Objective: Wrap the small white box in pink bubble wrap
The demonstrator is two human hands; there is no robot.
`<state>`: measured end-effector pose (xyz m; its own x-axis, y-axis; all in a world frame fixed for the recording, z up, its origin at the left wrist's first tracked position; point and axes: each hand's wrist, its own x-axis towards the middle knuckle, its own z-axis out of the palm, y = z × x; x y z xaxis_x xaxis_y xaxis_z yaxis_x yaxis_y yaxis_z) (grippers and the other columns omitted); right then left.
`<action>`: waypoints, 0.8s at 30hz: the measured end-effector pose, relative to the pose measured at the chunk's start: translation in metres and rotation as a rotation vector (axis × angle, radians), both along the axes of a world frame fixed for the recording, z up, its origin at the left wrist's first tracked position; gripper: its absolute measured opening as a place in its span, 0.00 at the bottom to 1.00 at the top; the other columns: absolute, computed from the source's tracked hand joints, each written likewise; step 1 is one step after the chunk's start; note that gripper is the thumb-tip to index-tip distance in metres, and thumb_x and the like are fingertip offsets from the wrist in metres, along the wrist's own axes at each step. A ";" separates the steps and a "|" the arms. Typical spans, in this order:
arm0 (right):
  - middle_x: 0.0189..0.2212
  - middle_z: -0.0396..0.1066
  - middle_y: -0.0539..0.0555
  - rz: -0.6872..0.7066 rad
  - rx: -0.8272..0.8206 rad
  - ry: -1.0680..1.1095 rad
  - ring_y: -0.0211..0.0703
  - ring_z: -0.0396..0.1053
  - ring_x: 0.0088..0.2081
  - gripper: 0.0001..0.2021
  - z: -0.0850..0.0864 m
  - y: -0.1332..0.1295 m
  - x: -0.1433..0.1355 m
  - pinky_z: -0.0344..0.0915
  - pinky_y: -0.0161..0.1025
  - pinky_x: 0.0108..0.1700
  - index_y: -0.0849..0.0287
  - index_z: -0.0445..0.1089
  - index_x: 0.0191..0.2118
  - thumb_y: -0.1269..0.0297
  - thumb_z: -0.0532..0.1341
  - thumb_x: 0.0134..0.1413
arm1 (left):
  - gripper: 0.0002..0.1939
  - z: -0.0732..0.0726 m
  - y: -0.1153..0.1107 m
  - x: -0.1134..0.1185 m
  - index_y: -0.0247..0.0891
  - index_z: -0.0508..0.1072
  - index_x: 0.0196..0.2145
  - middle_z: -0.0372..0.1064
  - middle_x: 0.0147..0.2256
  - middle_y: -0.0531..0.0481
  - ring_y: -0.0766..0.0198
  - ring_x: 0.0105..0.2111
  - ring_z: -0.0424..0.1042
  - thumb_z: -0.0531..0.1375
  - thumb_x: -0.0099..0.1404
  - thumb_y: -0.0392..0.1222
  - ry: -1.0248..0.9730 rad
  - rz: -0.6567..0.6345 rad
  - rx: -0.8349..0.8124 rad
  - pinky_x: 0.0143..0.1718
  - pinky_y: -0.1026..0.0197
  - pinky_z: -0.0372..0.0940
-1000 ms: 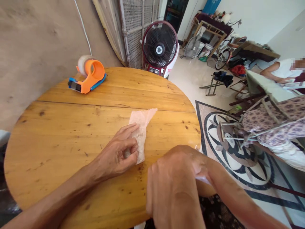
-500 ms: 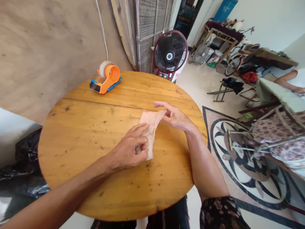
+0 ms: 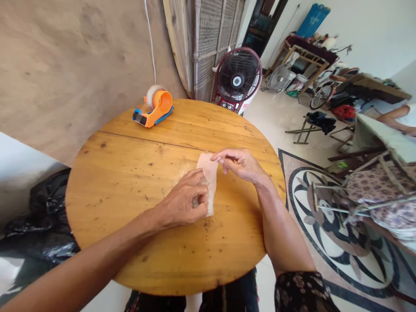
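A thin, pale pink sheet of paper [image 3: 210,174], wrinkled and longer than it is wide, lies on the round wooden table [image 3: 130,173]. My left hand [image 3: 186,197] rests over its left side, fingers curled and pressing it against the wood; the paper's part under the fingers is hidden. At the sheet's far right corner, my right hand [image 3: 242,164] pinches the edge between thumb and forefinger. Both forearms reach in from the near side.
An orange and blue tape dispenser [image 3: 154,110] with a roll of tape stands at the table's far left edge. Behind the table is a dark red fan [image 3: 238,80]. Black plastic bags [image 3: 35,216] lie at left. Another person's arm [image 3: 396,120] shows at far right.
The paper's right edge, lifted and slanted before, now lies flatter and straighter. My right hand's forefinger has come down onto the corner. The whole view has shifted slightly.
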<state>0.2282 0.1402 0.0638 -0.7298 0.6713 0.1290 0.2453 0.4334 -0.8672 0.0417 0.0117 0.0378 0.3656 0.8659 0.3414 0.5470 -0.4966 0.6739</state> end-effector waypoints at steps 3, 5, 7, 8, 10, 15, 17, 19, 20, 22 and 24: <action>0.45 0.74 0.55 0.031 0.096 -0.037 0.32 0.65 0.26 0.11 0.000 -0.004 -0.004 0.61 0.34 0.30 0.58 0.73 0.39 0.57 0.58 0.60 | 0.06 0.004 0.000 0.001 0.38 0.62 0.20 0.60 0.29 0.50 0.59 0.39 0.63 0.54 0.51 0.31 0.007 0.003 -0.002 0.43 0.56 0.64; 0.49 0.72 0.55 0.046 0.161 -0.056 0.34 0.66 0.29 0.10 0.001 -0.007 -0.006 0.61 0.34 0.33 0.57 0.73 0.38 0.59 0.57 0.61 | 0.06 0.004 -0.001 0.001 0.38 0.63 0.20 0.61 0.30 0.49 0.59 0.39 0.63 0.54 0.52 0.31 0.007 0.000 -0.003 0.43 0.56 0.64; 0.46 0.74 0.54 0.060 0.207 -0.112 0.35 0.66 0.30 0.10 0.003 -0.009 -0.007 0.60 0.34 0.34 0.57 0.72 0.38 0.60 0.55 0.62 | 0.06 0.003 -0.001 0.001 0.39 0.62 0.20 0.62 0.31 0.49 0.58 0.41 0.64 0.55 0.52 0.32 -0.003 -0.002 -0.001 0.44 0.55 0.64; 0.42 0.75 0.53 0.059 0.230 -0.153 0.35 0.66 0.30 0.11 0.003 -0.009 -0.008 0.59 0.34 0.34 0.57 0.72 0.39 0.61 0.54 0.63 | 0.07 0.002 -0.001 0.000 0.39 0.63 0.20 0.62 0.31 0.49 0.58 0.42 0.64 0.55 0.52 0.32 -0.009 -0.003 0.000 0.46 0.55 0.64; 0.33 0.74 0.50 0.019 0.296 -0.244 0.35 0.64 0.29 0.11 0.002 -0.009 -0.010 0.56 0.33 0.34 0.57 0.72 0.40 0.62 0.52 0.63 | 0.07 0.001 0.000 0.000 0.39 0.63 0.20 0.62 0.31 0.49 0.57 0.44 0.64 0.55 0.52 0.31 -0.010 -0.006 -0.002 0.49 0.54 0.63; 0.27 0.70 0.48 -0.099 0.426 -0.396 0.35 0.61 0.27 0.11 -0.005 -0.001 -0.011 0.51 0.34 0.32 0.57 0.72 0.41 0.64 0.53 0.61 | 0.05 -0.003 0.000 -0.001 0.38 0.65 0.21 0.66 0.39 0.45 0.51 0.54 0.61 0.56 0.52 0.32 0.015 0.004 -0.025 0.56 0.49 0.61; 0.25 0.69 0.47 -0.079 0.431 -0.430 0.35 0.59 0.26 0.10 -0.007 0.001 -0.010 0.49 0.34 0.31 0.57 0.73 0.39 0.65 0.53 0.60 | 0.05 -0.004 -0.001 -0.001 0.38 0.66 0.21 0.68 0.43 0.45 0.49 0.58 0.59 0.56 0.52 0.32 0.022 0.008 -0.030 0.59 0.47 0.58; 0.25 0.69 0.47 -0.050 0.428 -0.455 0.35 0.58 0.25 0.10 -0.007 0.002 -0.009 0.48 0.35 0.30 0.57 0.73 0.37 0.66 0.54 0.59 | 0.04 -0.005 -0.001 -0.001 0.38 0.66 0.21 0.69 0.45 0.45 0.49 0.60 0.58 0.56 0.52 0.33 0.032 0.011 -0.034 0.60 0.46 0.57; 0.25 0.69 0.47 -0.038 0.425 -0.464 0.35 0.59 0.25 0.10 -0.007 0.002 -0.008 0.48 0.35 0.30 0.57 0.73 0.37 0.66 0.54 0.59 | 0.04 -0.006 -0.002 -0.001 0.38 0.66 0.21 0.69 0.46 0.44 0.48 0.60 0.58 0.56 0.52 0.33 0.038 0.014 -0.034 0.60 0.46 0.57; 0.28 0.71 0.48 -0.021 0.425 -0.479 0.36 0.60 0.27 0.10 -0.007 0.002 -0.008 0.48 0.35 0.31 0.58 0.72 0.35 0.67 0.53 0.59 | 0.05 -0.006 -0.002 -0.001 0.38 0.66 0.21 0.69 0.47 0.44 0.48 0.61 0.58 0.56 0.52 0.33 0.047 0.016 -0.028 0.59 0.46 0.58; 0.30 0.71 0.50 -0.008 0.434 -0.500 0.37 0.62 0.28 0.10 -0.007 0.002 -0.008 0.49 0.35 0.31 0.59 0.71 0.33 0.67 0.53 0.59 | 0.05 -0.005 -0.002 -0.001 0.38 0.66 0.21 0.70 0.47 0.43 0.48 0.61 0.58 0.56 0.53 0.33 0.047 0.010 -0.019 0.59 0.45 0.58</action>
<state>0.2201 0.1425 0.0564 -0.7675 0.6400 0.0360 0.5772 0.7144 -0.3955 0.0403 0.0100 0.0325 0.3725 0.8756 0.3075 0.5832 -0.4786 0.6563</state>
